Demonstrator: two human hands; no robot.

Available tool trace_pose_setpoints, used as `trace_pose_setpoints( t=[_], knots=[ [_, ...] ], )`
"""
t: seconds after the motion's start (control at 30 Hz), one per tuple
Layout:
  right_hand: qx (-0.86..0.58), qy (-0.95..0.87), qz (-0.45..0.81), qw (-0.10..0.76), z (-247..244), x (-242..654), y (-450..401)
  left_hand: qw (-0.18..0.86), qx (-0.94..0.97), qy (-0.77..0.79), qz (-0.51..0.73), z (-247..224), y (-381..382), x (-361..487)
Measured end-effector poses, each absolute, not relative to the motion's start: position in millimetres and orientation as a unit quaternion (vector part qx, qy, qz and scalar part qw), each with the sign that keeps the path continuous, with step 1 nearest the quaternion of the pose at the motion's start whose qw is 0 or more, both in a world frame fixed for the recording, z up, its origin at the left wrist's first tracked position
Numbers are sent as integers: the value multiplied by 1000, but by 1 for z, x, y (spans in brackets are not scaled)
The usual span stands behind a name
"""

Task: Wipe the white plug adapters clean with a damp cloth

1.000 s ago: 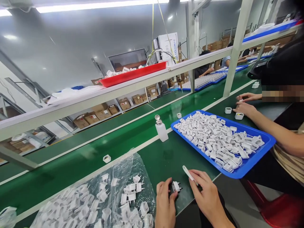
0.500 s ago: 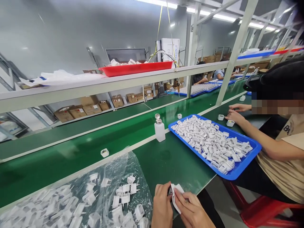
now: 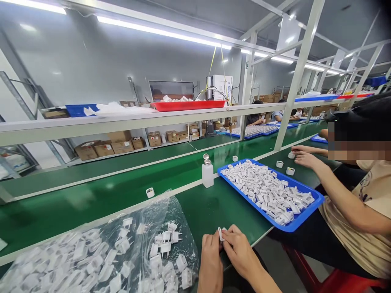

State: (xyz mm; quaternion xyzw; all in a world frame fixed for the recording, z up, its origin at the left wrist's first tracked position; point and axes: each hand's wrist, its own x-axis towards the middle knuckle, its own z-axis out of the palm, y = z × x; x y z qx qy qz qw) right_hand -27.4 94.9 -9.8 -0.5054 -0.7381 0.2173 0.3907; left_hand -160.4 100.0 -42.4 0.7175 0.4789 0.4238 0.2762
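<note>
Near the bottom centre, my left hand [image 3: 211, 256] and my right hand [image 3: 240, 248] meet at the green table's front edge, both closed around one white plastic piece [image 3: 220, 234]. Its upper part shows between the fingers; the rest is hidden. To the left, many white plug housings [image 3: 73, 260] lie on a clear plastic bag [image 3: 180, 215]. A blue tray [image 3: 293, 228] heaped with white parts [image 3: 265, 187] is on the right. Behind my hands stands a white bottle [image 3: 207, 174] with a metal top.
A person [image 3: 366, 195] sits at the right, their hands on a white part beyond the tray. Single white housings lie on the green belt [image 3: 116, 191]. A shelf with a red tray [image 3: 189, 106] runs across above it. A red stool [image 3: 345, 278] stands lower right.
The view has tilted up. The white piece between my hands is turned more upright and shows less. The neighbouring person's hand now touches a white part.
</note>
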Motion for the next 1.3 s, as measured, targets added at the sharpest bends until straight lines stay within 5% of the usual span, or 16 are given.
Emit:
trace_pose_setpoints(
  t=[0.2, 0.37, 0.57, 0.83, 1.3],
  knots=[
    [-506, -683, 260, 459, -7, -25, 99, 243, 732, 456, 444, -36, 94, -164],
    [-559, -483, 291, 608, -7, -9, 68, 228, 723, 425, 494, -30, 74, -163],
    [-466, -283, 461, 700, -2, -25, 31, 317, 584, 386, 640, -37, 41, -142],
    [-413, -229, 561, 680, -8, -37, 23, 174, 622, 391, 656, -19, 24, -158],
    [-429, -355, 544, 627, -1, -43, 8, 146, 609, 433, 649, -23, 22, -162]
  ],
)
